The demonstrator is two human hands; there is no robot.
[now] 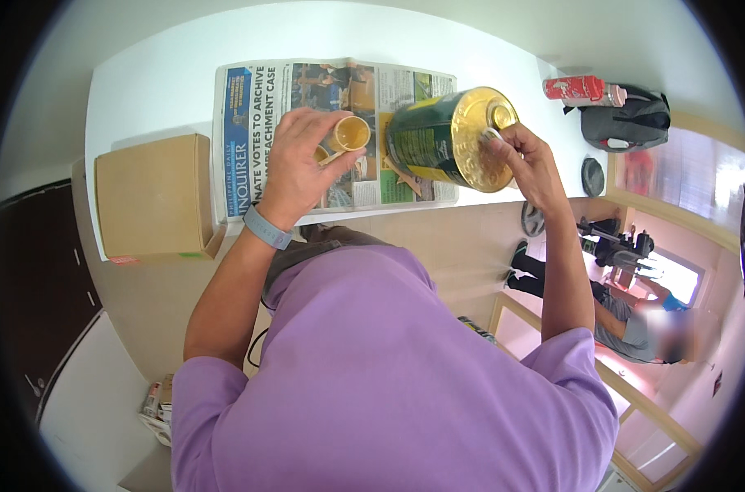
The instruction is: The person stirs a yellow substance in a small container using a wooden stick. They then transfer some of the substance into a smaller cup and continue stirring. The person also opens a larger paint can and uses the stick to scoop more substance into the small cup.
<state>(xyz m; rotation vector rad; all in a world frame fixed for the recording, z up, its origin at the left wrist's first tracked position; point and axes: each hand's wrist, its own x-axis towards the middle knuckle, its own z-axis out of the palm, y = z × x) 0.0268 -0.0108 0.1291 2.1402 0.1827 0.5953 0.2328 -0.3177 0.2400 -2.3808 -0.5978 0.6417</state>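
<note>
Head view: your left hand [305, 156] grasps a small round cup [352, 134] between thumb and fingers, its mouth facing the camera, above the newspaper [234, 123]. Your right hand [530, 160] pinches the ring [490, 134] on the gold end of the green-and-gold metal can [426, 139], located at the newspaper's right edge on the white table [159, 94]; whether the can lies flat or tilts is unclear

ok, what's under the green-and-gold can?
Newspaper shows beside the can, with white table beyond its lid end. Whatever lies directly beneath the can is covered, and whether its base touches the newspaper can't be told.
</note>
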